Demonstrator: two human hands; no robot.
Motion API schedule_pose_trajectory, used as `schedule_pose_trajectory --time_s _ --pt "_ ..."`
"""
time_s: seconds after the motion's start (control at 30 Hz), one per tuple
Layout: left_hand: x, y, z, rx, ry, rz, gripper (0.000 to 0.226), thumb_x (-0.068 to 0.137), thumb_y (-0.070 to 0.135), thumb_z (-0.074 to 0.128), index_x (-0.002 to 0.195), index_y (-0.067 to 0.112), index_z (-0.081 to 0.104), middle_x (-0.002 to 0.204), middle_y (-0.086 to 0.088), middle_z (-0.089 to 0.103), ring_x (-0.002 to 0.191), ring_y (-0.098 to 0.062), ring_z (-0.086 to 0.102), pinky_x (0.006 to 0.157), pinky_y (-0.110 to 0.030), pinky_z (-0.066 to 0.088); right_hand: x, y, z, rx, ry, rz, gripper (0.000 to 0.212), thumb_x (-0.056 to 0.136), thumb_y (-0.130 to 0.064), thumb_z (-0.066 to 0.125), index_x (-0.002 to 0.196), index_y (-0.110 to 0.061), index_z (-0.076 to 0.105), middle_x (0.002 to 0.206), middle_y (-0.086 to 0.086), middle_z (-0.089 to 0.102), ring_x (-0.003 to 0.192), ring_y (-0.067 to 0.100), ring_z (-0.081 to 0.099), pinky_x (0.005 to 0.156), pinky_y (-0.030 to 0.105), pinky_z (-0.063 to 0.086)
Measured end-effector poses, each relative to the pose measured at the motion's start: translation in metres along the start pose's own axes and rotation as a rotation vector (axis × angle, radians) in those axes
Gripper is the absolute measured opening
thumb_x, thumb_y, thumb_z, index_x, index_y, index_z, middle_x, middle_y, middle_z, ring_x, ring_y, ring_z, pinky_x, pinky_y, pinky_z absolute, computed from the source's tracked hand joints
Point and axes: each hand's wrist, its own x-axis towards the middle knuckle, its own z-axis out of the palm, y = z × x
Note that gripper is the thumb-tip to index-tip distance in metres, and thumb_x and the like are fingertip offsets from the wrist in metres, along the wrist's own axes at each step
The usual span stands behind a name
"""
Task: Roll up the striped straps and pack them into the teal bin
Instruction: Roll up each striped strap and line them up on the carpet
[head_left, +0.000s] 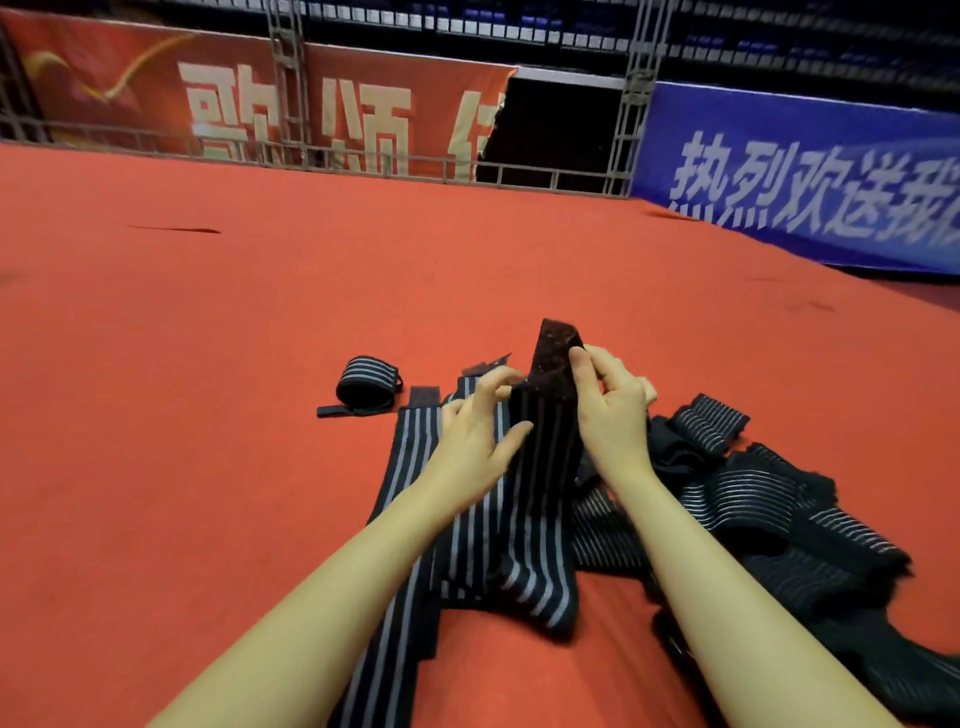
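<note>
Now right grip (610, 410) round strap (545, 452)

You're in a sports arena, red carpet floor (260, 312), banners (810, 176) on metal railings (291, 104), dark seating (519, 21) above
</note>
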Motion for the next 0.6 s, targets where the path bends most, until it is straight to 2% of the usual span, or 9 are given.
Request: schedule_pose_trajectory --time_s 0.03,0.07,0.13,0.2,0.3,0.37,0.43,0.5,0.6 --pt "0.004 0.002 -0.001 -0.006 0.042 0.023 0.046 0.095 0.018 0.056 0.12 0.044 0.027 0.11 0.017 0.047 0.112 -0.002 0.039 0.092 -0.027 0.024 0.003 -0.004 -0.002 0.006 0.002 -0.017 0.016 0.1 -0.035 0.047 0.089 -0.039 0.057 0.09 -0.006 0.066 0.095 0.003 0.05 0.089 0.018 0.015" --pt "0.007 0.005 -0.002 0.008 0.086 0.069 0.041 0.095 0.015 0.055 0.12 0.038 0.033 0.103 0.019 0.049 0.106 0.003 0.04 0.088 -0.029 0.027 0.005 -0.008 -0.005 0.005 0.007 -0.035 0.015 0.099 -0.037 0.047 0.089 -0.039 0.058 0.089 -0.007 0.065 0.096 0.007 0.052 0.087 0.019 0.015" --pt "0.014 0.009 -0.004 0.073 0.178 0.199 0.031 0.092 0.008 0.054 0.11 0.033 0.046 0.092 0.015 0.057 0.089 0.01 0.045 0.081 -0.029 0.029 0.01 -0.013 -0.009 -0.003 0.033 -0.054 0.012 0.098 -0.033 0.05 0.093 -0.035 0.06 0.092 -0.002 0.066 0.093 0.0 0.047 0.083 0.022 0.016" --pt "0.021 0.013 -0.005 0.151 0.273 0.287 0.027 0.088 0.008 0.055 0.099 0.032 0.052 0.087 0.009 0.064 0.078 -0.001 0.051 0.076 -0.026 0.025 0.011 -0.012 -0.014 -0.061 0.117 -0.08 0.01 0.096 -0.028 0.056 0.103 -0.029 0.063 0.092 -0.006 0.059 0.094 0.001 0.043 0.084 0.024 0.017" --pt "0.034 0.017 -0.012 0.228 0.385 0.281 0.016 0.086 0.016 0.055 0.094 0.024 0.065 0.085 0.009 0.066 0.077 -0.01 0.056 0.074 -0.026 0.023 0.003 -0.008 -0.018 -0.135 0.25 -0.149 0.019 0.09 -0.028 0.06 0.108 -0.02 0.059 0.096 -0.012 0.049 0.092 0.005 0.04 0.083 0.026 0.02" --pt "0.041 0.02 -0.02 0.27 0.41 0.291 0.017 0.085 0.02 0.054 0.094 0.022 0.069 0.086 0.009 0.068 0.078 -0.014 0.059 0.073 -0.028 0.023 -0.006 -0.007 -0.015 -0.147 0.209 -0.212 0.019 0.089 -0.031 0.055 0.104 -0.019 0.06 0.096 -0.013 0.049 0.091 0.004 0.042 0.083 0.029 0.023" --pt "0.048 0.027 -0.029 0.288 0.412 0.323 0.021 0.084 0.024 0.052 0.094 0.021 0.07 0.088 0.008 0.069 0.08 -0.016 0.061 0.074 -0.03 0.024 -0.012 -0.008 -0.008 -0.184 0.095 -0.285 0.024 0.089 -0.033 0.05 0.108 -0.022 0.062 0.101 -0.015 0.056 0.095 0.005 0.047 0.083 0.029 0.022" --pt "0.052 0.035 -0.036 0.278 0.411 0.363 0.024 0.084 0.026 0.051 0.096 0.02 0.071 0.091 0.008 0.071 0.084 -0.013 0.059 0.075 -0.028 0.023 -0.014 -0.011 -0.002 -0.24 0.009 -0.318 0.036 0.09 -0.038 0.048 0.121 -0.024 0.059 0.116 -0.013 0.059 0.107 0.006 0.048 0.086 0.028 0.018" --pt "0.053 0.045 -0.04 0.252 0.371 0.41 0.026 0.086 0.022 0.053 0.104 0.02 0.071 0.096 0.009 0.071 0.091 -0.007 0.056 0.079 -0.026 0.022 -0.013 -0.023 -0.001 -0.252 -0.037 -0.271 0.055 0.088 -0.05 0.045 0.137 -0.025 0.048 0.135 -0.012 0.051 0.124 0.003 0.041 0.096 0.033 0.017"
